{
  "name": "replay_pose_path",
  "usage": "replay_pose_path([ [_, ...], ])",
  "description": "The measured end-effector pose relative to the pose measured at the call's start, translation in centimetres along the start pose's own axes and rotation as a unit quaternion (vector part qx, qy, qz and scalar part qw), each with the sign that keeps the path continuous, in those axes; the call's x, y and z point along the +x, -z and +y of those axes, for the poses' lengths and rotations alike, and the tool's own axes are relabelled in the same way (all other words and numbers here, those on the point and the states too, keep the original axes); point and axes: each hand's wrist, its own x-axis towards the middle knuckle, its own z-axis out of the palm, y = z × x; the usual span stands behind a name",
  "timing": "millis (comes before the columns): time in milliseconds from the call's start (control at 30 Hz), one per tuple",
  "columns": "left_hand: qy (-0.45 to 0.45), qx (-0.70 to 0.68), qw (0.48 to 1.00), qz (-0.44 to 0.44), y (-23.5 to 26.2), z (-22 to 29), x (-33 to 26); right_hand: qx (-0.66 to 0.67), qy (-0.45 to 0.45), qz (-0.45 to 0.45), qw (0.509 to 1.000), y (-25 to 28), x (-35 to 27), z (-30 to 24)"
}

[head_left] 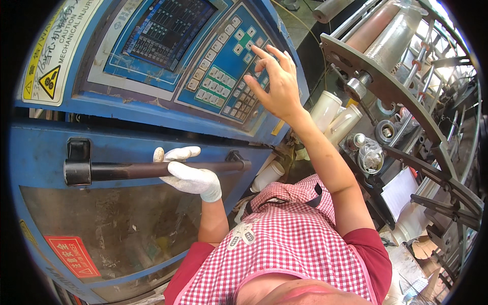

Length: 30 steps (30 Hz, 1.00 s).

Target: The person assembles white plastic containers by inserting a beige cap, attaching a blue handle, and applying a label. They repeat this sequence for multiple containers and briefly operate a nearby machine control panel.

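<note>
My left hand (195, 179), in a white glove, is hooked round the dark door handle (127, 171) of a blue machine (40, 134). The bar passes between its thumb and fingers. Bare and with fingers apart, my right hand (278, 84) hovers at the right part of the control panel's keypad (216, 84). One fingertip is close to the arrow keys (245, 42); whether it presses a key I cannot tell. Left of the keypad a lit screen (170, 33) shows rows of text. Below the handle is a dirty door window (127, 213).
A metal frame with rollers (391, 46) stands at the right. Below it are white cylindrical containers (325, 109), a roll of tape (386, 131) and a paper sheet (400, 190). Warning labels (71, 256) mark the machine. A checked apron (284, 244) covers my front.
</note>
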Motion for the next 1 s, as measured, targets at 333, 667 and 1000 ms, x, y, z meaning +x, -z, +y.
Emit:
replay_pose_path([
  [333, 0.010, -0.002, 1.000, -0.002, 0.2, 0.1, -0.1, -0.008, 0.008, 0.006, 1.000, -0.2, 0.2, -0.3],
  [667, 0.007, -0.013, 1.000, -0.003, -0.1, 0.2, -0.1, 0.001, 0.006, 0.008, 1.000, -0.3, 0.2, -0.7],
  [1000, 0.034, -0.038, 0.999, 0.007, 0.0, 0.3, -0.3, 0.119, 0.047, -0.059, 0.990, 0.6, -0.7, -5.6],
])
